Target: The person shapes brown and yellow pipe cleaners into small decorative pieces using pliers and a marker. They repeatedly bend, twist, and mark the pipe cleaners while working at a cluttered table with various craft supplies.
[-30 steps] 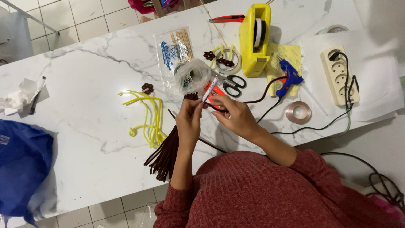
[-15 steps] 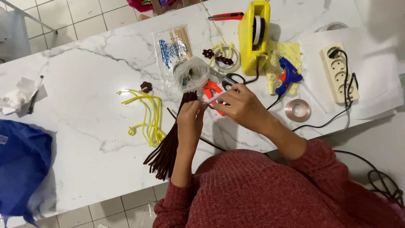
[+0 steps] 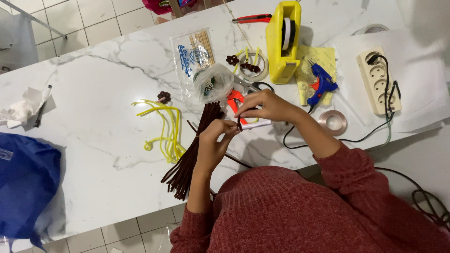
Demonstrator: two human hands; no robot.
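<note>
Pinching a dark brown stem [image 3: 239, 123], both hands [image 3: 212, 140] [image 3: 267, 104] work near a clear skewer packet [image 3: 196, 52].

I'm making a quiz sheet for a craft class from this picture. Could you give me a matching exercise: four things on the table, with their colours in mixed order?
Things:
1. tape dispenser
2. glue gun
3. bundle of pipe cleaners
4. power strip

Colours:
A. dark brown
B. cream white
C. yellow
D. blue with an orange trigger

Pairs: 1-C, 2-D, 3-A, 4-B
</note>
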